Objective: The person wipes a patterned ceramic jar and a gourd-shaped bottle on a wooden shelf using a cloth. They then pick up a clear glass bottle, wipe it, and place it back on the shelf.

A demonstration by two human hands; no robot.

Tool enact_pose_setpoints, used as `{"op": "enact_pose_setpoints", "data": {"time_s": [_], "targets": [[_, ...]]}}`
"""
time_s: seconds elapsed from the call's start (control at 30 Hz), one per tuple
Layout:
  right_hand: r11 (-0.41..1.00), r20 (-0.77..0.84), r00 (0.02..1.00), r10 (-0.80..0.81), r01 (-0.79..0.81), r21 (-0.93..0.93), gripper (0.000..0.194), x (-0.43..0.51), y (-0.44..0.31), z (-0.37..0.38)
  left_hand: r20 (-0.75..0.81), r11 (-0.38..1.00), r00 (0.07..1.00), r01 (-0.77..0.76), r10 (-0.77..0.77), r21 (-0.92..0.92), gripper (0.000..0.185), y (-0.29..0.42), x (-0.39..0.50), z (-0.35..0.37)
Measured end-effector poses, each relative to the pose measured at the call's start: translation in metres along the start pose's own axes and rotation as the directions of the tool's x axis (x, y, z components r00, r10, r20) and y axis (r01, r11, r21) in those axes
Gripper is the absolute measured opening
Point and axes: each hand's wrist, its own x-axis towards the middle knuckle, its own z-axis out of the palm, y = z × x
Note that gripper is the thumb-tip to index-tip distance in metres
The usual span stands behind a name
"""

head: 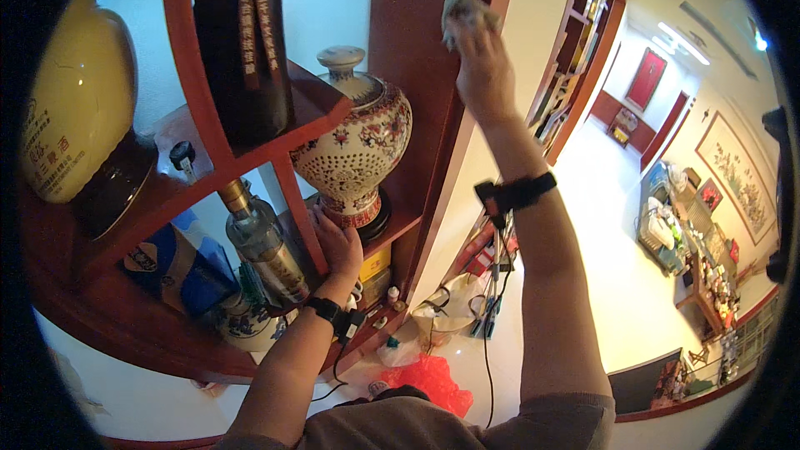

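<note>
My right hand (484,69) is raised and holds a bunched greyish cloth (459,6) at the dark red wooden side panel (409,25) of a display shelf. My left hand (339,244) is lower, beside a slanting wooden divider (300,206) and close to the foot of a lidded porcelain vase (350,162). Its fingertips are partly hidden, so whether they grip the wood or touch the vase is unclear. The vase has a pierced lattice body and painted flowers, and it stands upright on a dark round base (378,222).
Nearby shelf compartments hold a dark bottle (250,56), a large cream bottle (81,100), a clear glass bottle (262,244) and a blue box (181,262). A red plastic bag (431,381) lies on the floor by me. Black cables (490,350) hang from both wrist straps.
</note>
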Motion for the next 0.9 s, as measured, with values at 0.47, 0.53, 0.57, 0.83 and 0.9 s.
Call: {"op": "enact_pose_setpoints", "data": {"time_s": [0.47, 0.53, 0.57, 0.83, 0.9], "targets": [[0.861, 0.542, 0.782, 0.307, -0.472, 0.192, 0.052, -0.269, -0.134, 0.003, 0.165, 0.905, 0.945, 0.321, -0.284, -0.279, 0.081, 0.025, 0.002, -0.02], [0.75, 0.67, 0.669, 0.322, -0.612, 0.252, 0.054, -0.279, -0.15, 0.0, 0.157, 0.913, 0.969, 0.233, -0.19, -0.334, 0.082, 0.022, 0.002, -0.018], [0.671, 0.727, 0.606, 0.323, -0.688, 0.276, 0.054, -0.28, -0.162, 0.001, 0.18, 0.928, 0.965, 0.24, -0.194, -0.287, 0.083, 0.018, 0.0, -0.016], [0.337, 0.708, 0.483, 0.515, -0.874, 0.351, 0.079, -0.261, -0.204, 0.024, 0.202, 0.977, 0.978, 0.087, -0.048, -0.193, 0.091, -0.009, -0.01, -0.012], [0.253, 0.75, 0.451, 0.485, -0.893, 0.373, 0.083, -0.26, -0.205, 0.024, 0.205, 0.971, 0.977, 0.102, -0.057, -0.217, 0.09, -0.01, -0.01, -0.013]]}}
